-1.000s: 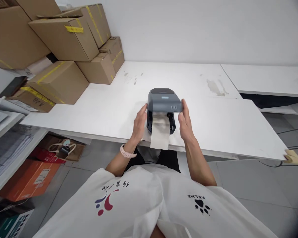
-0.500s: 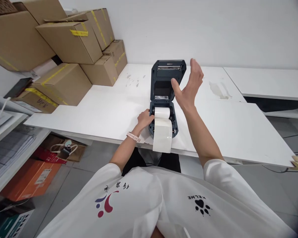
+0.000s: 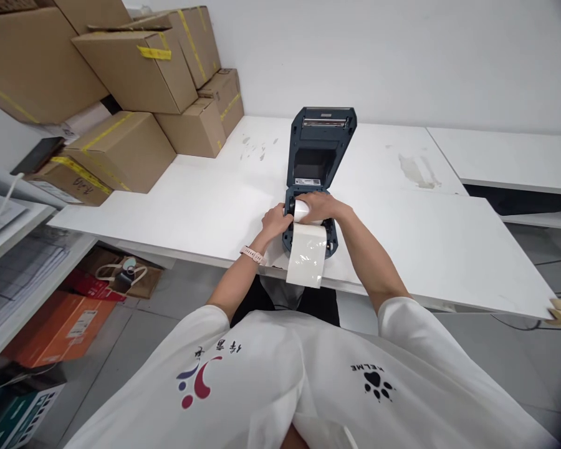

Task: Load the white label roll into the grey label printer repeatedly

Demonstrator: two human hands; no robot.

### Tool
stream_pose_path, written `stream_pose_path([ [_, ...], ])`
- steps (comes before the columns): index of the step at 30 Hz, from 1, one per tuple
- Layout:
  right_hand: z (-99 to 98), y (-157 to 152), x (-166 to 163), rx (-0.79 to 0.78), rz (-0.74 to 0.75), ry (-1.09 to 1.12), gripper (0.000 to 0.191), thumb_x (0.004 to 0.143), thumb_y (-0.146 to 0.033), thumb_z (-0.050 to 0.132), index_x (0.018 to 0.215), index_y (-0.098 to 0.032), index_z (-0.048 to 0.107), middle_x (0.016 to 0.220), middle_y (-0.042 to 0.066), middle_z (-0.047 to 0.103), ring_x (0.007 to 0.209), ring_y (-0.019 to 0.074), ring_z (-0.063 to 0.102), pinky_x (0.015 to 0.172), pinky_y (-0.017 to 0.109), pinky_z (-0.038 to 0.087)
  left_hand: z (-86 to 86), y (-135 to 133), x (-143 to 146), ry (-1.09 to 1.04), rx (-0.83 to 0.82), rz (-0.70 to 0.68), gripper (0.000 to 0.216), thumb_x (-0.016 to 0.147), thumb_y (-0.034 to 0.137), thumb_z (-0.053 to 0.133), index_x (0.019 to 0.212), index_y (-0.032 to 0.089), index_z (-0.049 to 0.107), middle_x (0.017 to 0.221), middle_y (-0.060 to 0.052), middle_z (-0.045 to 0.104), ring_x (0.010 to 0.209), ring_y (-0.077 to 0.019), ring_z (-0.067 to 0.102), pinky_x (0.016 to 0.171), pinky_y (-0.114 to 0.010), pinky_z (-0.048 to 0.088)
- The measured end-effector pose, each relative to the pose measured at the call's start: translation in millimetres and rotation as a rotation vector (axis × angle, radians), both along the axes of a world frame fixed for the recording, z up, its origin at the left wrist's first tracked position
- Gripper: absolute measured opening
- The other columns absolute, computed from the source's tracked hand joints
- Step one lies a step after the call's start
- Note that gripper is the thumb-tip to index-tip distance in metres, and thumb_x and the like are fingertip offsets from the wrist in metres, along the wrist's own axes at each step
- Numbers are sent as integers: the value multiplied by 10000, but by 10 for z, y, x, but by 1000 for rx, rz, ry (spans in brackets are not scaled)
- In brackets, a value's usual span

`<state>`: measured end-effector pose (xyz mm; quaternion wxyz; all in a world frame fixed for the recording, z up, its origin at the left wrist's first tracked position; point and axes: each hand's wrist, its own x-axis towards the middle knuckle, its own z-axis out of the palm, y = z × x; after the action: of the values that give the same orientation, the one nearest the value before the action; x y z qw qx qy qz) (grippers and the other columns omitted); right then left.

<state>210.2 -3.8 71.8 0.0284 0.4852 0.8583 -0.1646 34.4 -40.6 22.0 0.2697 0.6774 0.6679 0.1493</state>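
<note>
A dark label printer (image 3: 320, 142) stands at the table's front edge with its lid swung up and back. Inside it lies a white label roll (image 3: 300, 211), partly hidden by my right hand (image 3: 320, 205). My right hand reaches in from the right, its fingers curled over the roll. From the roll a strip of blank labels (image 3: 307, 255) runs forward and hangs past the front edge. On the printer's left side, my left hand (image 3: 277, 221) grips the base, thumb over the rim close to the roll.
Cardboard boxes (image 3: 121, 149) are stacked at the back left, against the wall. A dark phone-like slab (image 3: 38, 156) lies on one of them. The white table (image 3: 416, 243) reaches right to a second tabletop (image 3: 518, 153). An orange box (image 3: 58, 330) sits low on the left.
My right hand has come down from beside the raised lid, where it was spread open, onto the label roll. My left hand stays at the printer's side. The view has shifted slightly.
</note>
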Motion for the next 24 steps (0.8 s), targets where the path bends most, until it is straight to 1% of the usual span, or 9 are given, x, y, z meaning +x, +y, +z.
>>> stream_pose_path([
  [4,263,-288,417,-80,46,411,785,673,-445,830,1397,-287,573,1444,66,613,1287,346,594,1074,495,508,-16,1,-12,-40,-12,1,478,842,285,506,1309,218,582,1220,-117,724,1126,-322,667,863,-398,508],
  [7,276,-636,884,-31,-64,707,779,659,-428,870,1374,-311,582,1419,66,619,1292,370,585,1098,516,497,-26,-1,-15,-74,-9,7,475,847,292,506,1309,214,584,1214,-118,726,1114,-326,669,867,-408,509],
  [9,109,-824,1184,36,-223,881,757,636,-379,889,1336,-342,601,1425,71,608,1321,390,559,1091,501,504,-25,-7,-12,-91,-12,11,448,854,288,498,1284,212,596,1192,-116,731,1092,-322,676,861,-409,510],
  [12,-320,-970,1521,27,-448,1036,741,588,-339,902,1277,-336,628,1396,100,623,1316,416,563,1083,526,511,-7,-18,0,-105,-19,21,436,858,278,494,1275,213,601,1161,-109,735,1077,-308,679,857,-395,510],
  [15,-752,-1007,1670,-33,-606,1076,784,557,-347,894,1281,-273,600,1385,116,631,1322,403,571,1137,581,462,18,-33,12,-113,-30,39,463,849,268,501,1298,211,596,1143,-105,738,1070,-300,679,854,-387,510],
  [17,-959,-1026,1669,-73,-660,1102,854,558,-365,882,1337,-257,549,1413,121,616,1340,381,570,1152,578,450,30,-43,17,-123,-37,46,470,841,261,502,1298,211,601,1137,-104,740,1056,-301,681,846,-390,511],
  [20,-1109,-1090,1570,-68,-731,1107,868,569,-388,869,1356,-269,525,1422,130,618,1327,355,593,1122,528,492,30,-54,21,-140,-33,56,472,835,257,497,1292,220,612,1142,-97,742,1045,-297,683,836,-387,510],
  [22,-1104,-1142,1481,-36,-777,1076,783,575,-402,864,1286,-257,571,1383,147,648,1288,362,622,1085,512,522,20,-56,24,-144,-25,63,477,836,260,497,1297,227,612,1143,-89,744,1043,-291,684,828,-378,509],
  [24,-1022,-1177,1396,-5,-757,1044,710,611,-447,836,1246,-242,595,1331,163,679,1241,370,649,1046,513,542,8,-52,28,-143,-23,67,481,836,262,499,1304,229,610,1144,-85,745,1043,-286,686,824,-370,509],
])
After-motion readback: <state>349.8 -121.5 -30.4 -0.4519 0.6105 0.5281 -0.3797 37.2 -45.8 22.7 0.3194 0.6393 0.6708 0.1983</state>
